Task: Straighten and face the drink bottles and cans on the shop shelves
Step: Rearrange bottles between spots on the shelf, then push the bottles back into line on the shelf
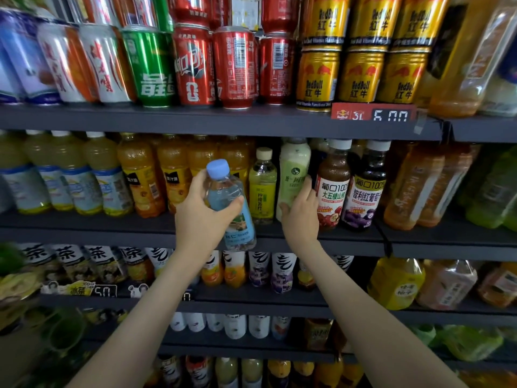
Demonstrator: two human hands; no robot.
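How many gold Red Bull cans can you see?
6. Three gold metal Red Bull cans on the top shelf, right side; three more stacked on them. Others may hide behind.

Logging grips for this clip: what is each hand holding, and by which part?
Left hand grips the blue-capped bottle around its upper body. Right hand grips the pale green bottle around its lower half.

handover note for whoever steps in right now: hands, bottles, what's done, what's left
Left grip holds the blue-capped bottle tilted, in the air before the second shelf.
Right grip curls round the pale green bottle standing on that shelf.
Done: gold cans face front.
Left: shelve the blue-capped bottle; turn the two red cans showing barcodes on the top shelf.
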